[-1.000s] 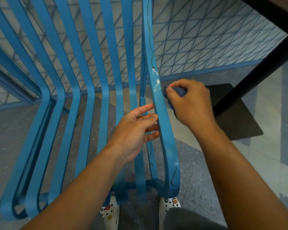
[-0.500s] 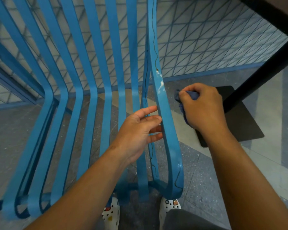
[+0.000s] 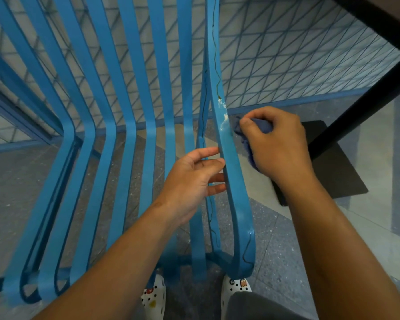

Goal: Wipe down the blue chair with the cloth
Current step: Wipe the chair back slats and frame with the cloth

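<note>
- Blue chair (image 3: 134, 139): slatted; its rightmost slat (image 3: 229, 158) serves as landmark and carries white residue, so wiping looks unfinished.
- Right hand (image 3: 277, 144): grip clenched round the cloth (image 3: 261, 128), just right of the slat; a second ago it pressed there, then drew away, now returning.
- Left hand (image 3: 194, 181): unchanged, relaxed fingers touching the slat's left edge.
</note>
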Tool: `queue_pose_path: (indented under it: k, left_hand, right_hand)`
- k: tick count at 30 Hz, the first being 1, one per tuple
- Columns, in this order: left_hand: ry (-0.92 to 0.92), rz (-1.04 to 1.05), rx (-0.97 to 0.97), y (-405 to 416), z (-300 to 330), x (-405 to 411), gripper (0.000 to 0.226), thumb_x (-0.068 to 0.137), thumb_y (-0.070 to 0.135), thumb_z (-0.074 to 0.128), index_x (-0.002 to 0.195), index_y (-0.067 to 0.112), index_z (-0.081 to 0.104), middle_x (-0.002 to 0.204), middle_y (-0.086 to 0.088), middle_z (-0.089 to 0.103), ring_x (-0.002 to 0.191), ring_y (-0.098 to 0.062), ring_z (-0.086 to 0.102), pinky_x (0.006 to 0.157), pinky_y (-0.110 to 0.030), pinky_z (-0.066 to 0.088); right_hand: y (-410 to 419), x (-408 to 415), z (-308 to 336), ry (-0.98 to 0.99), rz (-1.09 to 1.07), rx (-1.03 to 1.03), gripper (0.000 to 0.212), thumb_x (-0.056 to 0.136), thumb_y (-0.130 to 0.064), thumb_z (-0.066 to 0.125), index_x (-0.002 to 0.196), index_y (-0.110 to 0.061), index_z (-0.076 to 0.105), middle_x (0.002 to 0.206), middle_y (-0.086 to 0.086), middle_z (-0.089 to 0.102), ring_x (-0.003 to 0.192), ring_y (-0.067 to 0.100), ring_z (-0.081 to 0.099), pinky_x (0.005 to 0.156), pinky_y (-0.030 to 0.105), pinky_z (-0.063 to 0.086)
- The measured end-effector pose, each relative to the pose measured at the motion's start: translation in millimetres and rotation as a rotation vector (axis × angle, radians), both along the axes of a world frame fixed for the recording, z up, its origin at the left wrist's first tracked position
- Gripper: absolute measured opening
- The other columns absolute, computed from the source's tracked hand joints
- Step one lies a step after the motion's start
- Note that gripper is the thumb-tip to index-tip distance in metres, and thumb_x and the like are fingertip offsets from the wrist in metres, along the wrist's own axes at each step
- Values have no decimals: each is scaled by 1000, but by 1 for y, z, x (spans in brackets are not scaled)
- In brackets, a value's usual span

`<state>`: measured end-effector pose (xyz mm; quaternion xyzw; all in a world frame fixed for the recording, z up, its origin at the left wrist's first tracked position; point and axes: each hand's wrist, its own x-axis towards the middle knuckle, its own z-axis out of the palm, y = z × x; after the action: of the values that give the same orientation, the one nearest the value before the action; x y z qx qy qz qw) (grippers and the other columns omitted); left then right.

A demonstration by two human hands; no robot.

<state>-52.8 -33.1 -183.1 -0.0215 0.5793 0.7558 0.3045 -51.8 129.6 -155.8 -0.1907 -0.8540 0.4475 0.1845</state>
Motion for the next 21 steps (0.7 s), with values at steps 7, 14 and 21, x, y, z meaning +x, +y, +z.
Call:
queue_pose_path:
  k: [7,14,21]
  left_hand:
    - [29,-7,-13,0,-1,2,36,95,9,66,130,17,60,99,-4,77,87,-18,74,75,-31,58]
    - [13,-17,4,-2,-2,-1,39,94,5,66,131,14,60,96,-2,76,81,-15,74,68,-26,58]
    - [15,-51,1,-5,-3,0,41,97,7,63,136,18,58,108,-8,76,93,-19,74,74,-29,58]
  right_hand:
    - [-6,-19,-11,10,-17,174,14,92,-38,67,92,-27,75,98,-4,69,89,12,66,80,41,57]
    - [-12,-20,0,23,105,175,11,89,-39,69,91,-31,77,95,-7,69,89,10,66,78,35,56]
    - [27,-23,-4,48,-100,145,9,94,-31,67,87,-29,72,84,-13,67,81,1,62,72,25,50]
